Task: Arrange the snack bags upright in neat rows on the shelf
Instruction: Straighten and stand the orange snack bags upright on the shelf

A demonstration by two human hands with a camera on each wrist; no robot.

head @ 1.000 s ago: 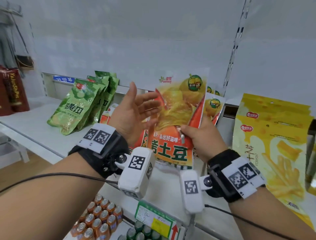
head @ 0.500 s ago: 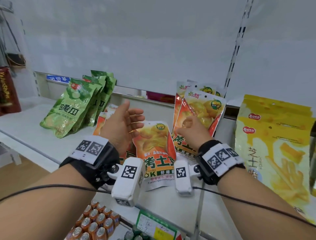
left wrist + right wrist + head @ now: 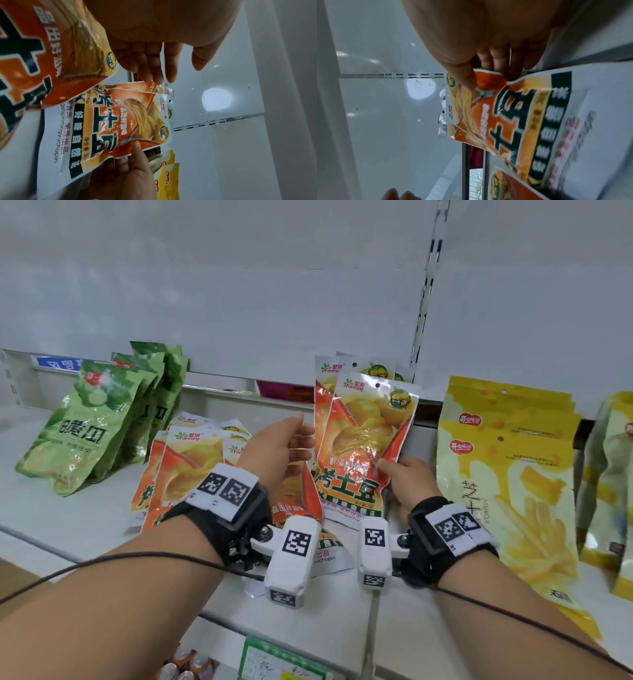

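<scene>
A row of orange potato-chip bags stands upright against the back of the white shelf. My right hand pinches the front bag at its lower right edge, thumb on its face and fingers behind. My left hand is open with straight fingers just left of the row, holding nothing. Several more orange bags lie flat in a pile at the left of my left wrist. One flat bag fills the near left of the left wrist view.
Green bags lean in a row at the left. Yellow fries bags stand at the right, with pale bags beyond. A slotted rail runs up the back wall. Cans and a price label sit below the shelf edge.
My right hand has carried the orange bag from mid-air back to the front of the upright row. My left hand stayed open and moved to the row's left side.
</scene>
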